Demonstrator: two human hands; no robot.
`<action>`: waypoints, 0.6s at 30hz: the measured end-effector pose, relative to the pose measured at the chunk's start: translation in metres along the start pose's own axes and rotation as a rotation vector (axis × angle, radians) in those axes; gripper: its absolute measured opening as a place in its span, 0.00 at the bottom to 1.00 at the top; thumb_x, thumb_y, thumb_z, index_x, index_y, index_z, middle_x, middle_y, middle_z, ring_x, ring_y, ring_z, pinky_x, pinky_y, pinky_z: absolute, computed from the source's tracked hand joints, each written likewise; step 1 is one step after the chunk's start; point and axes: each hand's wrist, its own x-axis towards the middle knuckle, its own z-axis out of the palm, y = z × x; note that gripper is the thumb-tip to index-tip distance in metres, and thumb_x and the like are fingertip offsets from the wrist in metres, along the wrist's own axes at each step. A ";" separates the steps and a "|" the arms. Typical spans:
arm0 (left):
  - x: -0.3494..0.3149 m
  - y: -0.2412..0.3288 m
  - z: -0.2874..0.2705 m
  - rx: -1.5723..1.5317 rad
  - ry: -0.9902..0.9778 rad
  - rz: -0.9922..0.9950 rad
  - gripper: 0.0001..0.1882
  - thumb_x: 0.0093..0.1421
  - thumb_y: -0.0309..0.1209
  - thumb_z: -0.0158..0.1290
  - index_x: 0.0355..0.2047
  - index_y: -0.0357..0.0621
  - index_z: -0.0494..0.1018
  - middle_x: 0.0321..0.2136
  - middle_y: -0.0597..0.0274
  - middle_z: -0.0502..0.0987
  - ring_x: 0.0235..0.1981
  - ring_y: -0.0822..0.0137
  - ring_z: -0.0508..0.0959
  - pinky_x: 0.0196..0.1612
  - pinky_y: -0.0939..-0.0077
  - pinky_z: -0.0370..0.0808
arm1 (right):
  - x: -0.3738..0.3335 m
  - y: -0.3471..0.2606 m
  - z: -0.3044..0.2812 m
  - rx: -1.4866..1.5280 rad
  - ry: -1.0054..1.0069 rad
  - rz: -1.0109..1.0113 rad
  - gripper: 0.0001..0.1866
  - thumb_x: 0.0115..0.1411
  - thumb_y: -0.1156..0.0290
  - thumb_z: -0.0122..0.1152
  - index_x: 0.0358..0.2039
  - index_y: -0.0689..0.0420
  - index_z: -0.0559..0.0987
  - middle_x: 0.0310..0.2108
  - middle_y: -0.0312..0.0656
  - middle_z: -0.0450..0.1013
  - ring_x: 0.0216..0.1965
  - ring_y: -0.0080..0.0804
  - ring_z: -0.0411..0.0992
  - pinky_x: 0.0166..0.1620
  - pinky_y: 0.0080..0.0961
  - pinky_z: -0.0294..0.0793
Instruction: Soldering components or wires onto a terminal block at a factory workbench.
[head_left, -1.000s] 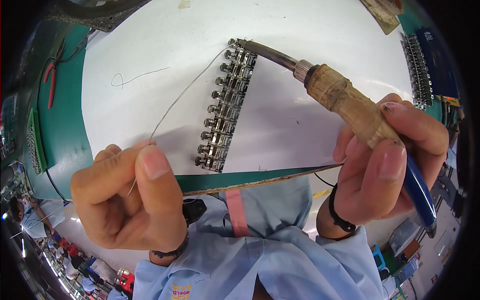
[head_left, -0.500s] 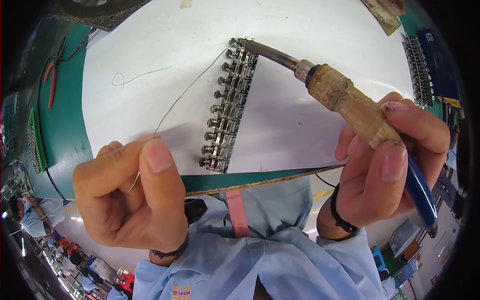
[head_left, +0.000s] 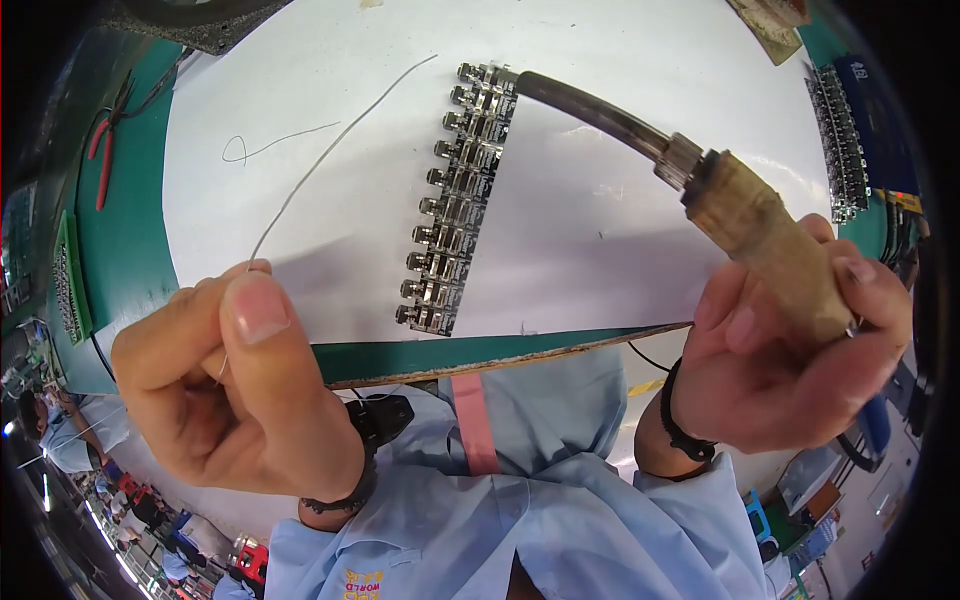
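Pinching a thin solder wire (head_left: 330, 150) between thumb and curled forefinger, the left hand (head_left: 225, 385) sits at the near left, fingers folded tight into a loose fist around the strand. And look at that wire: it runs up from the grip, out across the white sheet (head_left: 600, 230), its free end pointing toward the far end of the connector strip, ending well short of it!

Over on the right, the right hand (head_left: 790, 365) is wrapped firmly around the cork-coloured handle of a soldering iron (head_left: 690, 170), fingers closed all the way round it, a dark band on the wrist. The iron's dark metal shaft slants up and left, and its tip comes down right at the far end of the strip of metal connectors (head_left: 458, 200), touching or just about touching the topmost one; hard to call it closer than that.

That strip lies in the middle of the white sheet, running from near to far, slightly tilted. A loose curl of wire (head_left: 270, 145) rests on the sheet to the far left. Beyond the sheet's left edge, red-handled pliers (head_left: 105, 150) lie on the green mat (head_left: 130, 250). Far right, another connector strip (head_left: 845, 140) sits beside a blue board (head_left: 880, 120).
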 end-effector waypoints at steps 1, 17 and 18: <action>0.000 -0.001 0.001 -0.008 -0.002 0.005 0.06 0.58 0.24 0.54 0.27 0.34 0.71 0.13 0.68 0.65 0.13 0.83 0.55 0.19 0.86 0.48 | 0.001 0.004 -0.010 0.001 0.008 0.009 0.14 0.62 0.70 0.45 0.39 0.71 0.70 0.34 0.50 0.66 0.19 0.18 0.58 0.18 0.15 0.61; -0.002 0.006 -0.002 -0.068 -0.141 0.011 0.09 0.52 0.22 0.59 0.28 0.35 0.68 0.17 0.63 0.71 0.16 0.81 0.57 0.21 0.84 0.53 | 0.007 -0.003 -0.015 0.025 0.094 0.100 0.14 0.64 0.72 0.43 0.38 0.72 0.72 0.43 0.54 0.69 0.22 0.18 0.58 0.20 0.15 0.61; -0.002 0.005 -0.001 -0.068 -0.140 0.009 0.09 0.52 0.22 0.59 0.28 0.35 0.68 0.17 0.63 0.71 0.16 0.81 0.57 0.21 0.84 0.53 | 0.008 -0.003 -0.014 0.025 0.097 0.107 0.14 0.64 0.72 0.43 0.38 0.72 0.73 0.43 0.54 0.69 0.22 0.18 0.58 0.20 0.15 0.61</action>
